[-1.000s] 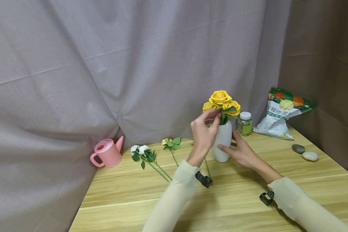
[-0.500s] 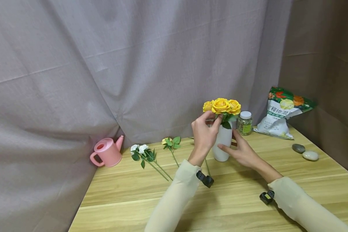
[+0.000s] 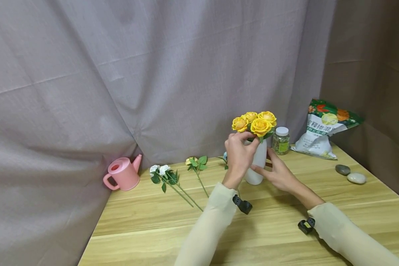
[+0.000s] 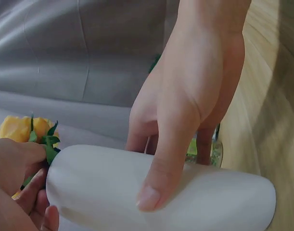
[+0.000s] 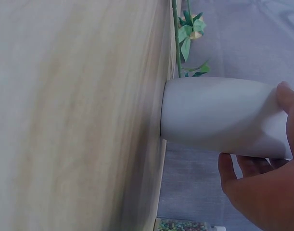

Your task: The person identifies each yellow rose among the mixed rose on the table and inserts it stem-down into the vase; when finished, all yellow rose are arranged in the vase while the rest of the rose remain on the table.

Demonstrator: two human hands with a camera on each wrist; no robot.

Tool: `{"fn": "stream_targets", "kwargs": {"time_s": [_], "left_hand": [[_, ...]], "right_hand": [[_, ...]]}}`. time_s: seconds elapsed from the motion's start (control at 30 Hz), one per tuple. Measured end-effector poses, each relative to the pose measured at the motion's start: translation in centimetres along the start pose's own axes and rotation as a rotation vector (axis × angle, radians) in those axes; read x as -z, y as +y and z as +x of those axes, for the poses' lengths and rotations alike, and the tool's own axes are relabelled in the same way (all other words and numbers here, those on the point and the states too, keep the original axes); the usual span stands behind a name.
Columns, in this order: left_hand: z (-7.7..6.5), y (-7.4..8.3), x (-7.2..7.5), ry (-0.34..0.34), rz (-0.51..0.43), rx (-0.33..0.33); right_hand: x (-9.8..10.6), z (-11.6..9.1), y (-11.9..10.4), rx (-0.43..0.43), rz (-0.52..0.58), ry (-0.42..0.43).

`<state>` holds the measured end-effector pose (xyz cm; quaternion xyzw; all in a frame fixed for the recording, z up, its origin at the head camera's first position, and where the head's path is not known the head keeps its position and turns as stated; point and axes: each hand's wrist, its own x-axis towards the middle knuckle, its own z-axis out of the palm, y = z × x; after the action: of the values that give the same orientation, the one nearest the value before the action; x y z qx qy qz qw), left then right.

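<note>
A white vase (image 3: 256, 166) stands upright on the wooden table, several yellow roses (image 3: 260, 126) bunched above its mouth. My left hand (image 3: 240, 152) is at the rim, thumb and fingers pinching a yellow rose just under its bloom; the stem there is mostly covered by the fingers. My right hand (image 3: 277, 173) holds the vase's right side, its thumb in front and the fingers behind. In the left wrist view, the right thumb lies along the vase (image 4: 103, 187), and the left hand (image 4: 17, 168) touches green leaves at the mouth.
Left of the vase lie white roses (image 3: 164, 170), a pale yellow rose (image 3: 192, 162) and a partly hidden blue flower (image 3: 225, 156). A pink watering can (image 3: 123, 175) stands further left. To the right are a jar (image 3: 280, 141), a fertilizer bag (image 3: 316, 133) and two pebbles (image 3: 356, 178).
The roses have sunk lower over the vase and spread apart, the front one tipping to the right. My left hand has shifted slightly right, uncovering the blue flower. The right hand has stayed put.
</note>
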<state>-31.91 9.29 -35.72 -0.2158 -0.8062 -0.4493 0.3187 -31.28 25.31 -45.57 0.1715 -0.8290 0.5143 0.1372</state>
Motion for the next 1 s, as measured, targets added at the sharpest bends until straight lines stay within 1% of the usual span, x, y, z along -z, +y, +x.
{"fn": "stream_targets", "kwargs": {"time_s": [0.1, 0.27, 0.37, 0.5, 0.63, 0.77, 0.87, 0.93, 1.0], "left_hand": [[-0.2, 0.2, 0.0, -0.009, 0.014, -0.019], [-0.6, 0.0, 0.0, 0.018, 0.038, -0.075], [-1.0, -0.3, 0.0, 0.020, 0.035, -0.108], [-1.5, -0.9, 0.3, 0.012, 0.000, -0.121], [-1.9, -1.7, 1.1, 0.013, -0.059, -0.139], [-2.2, -3.3, 2.4, 0.024, -0.098, -0.145], [-2.5, -5.0, 3.7, 0.037, -0.105, -0.127], [-2.7, -6.5, 4.8, 0.041, -0.117, -0.094], [-2.8, -8.2, 6.0, 0.055, -0.130, -0.033]], "right_hand": [[0.1, 0.0, 0.1, 0.021, -0.007, -0.002], [0.2, 0.0, 0.0, 0.021, 0.001, 0.005], [0.2, 0.0, 0.0, 0.024, 0.004, 0.005], [0.3, -0.1, 0.0, 0.016, 0.002, 0.005], [0.2, 0.0, -0.1, -0.005, 0.008, 0.012], [0.1, 0.0, -0.2, -0.017, 0.022, 0.013], [0.0, 0.0, -0.2, -0.027, 0.029, 0.016], [-0.1, 0.0, -0.2, -0.033, 0.036, 0.018], [-0.1, 0.0, -0.2, -0.040, 0.039, 0.019]]}}
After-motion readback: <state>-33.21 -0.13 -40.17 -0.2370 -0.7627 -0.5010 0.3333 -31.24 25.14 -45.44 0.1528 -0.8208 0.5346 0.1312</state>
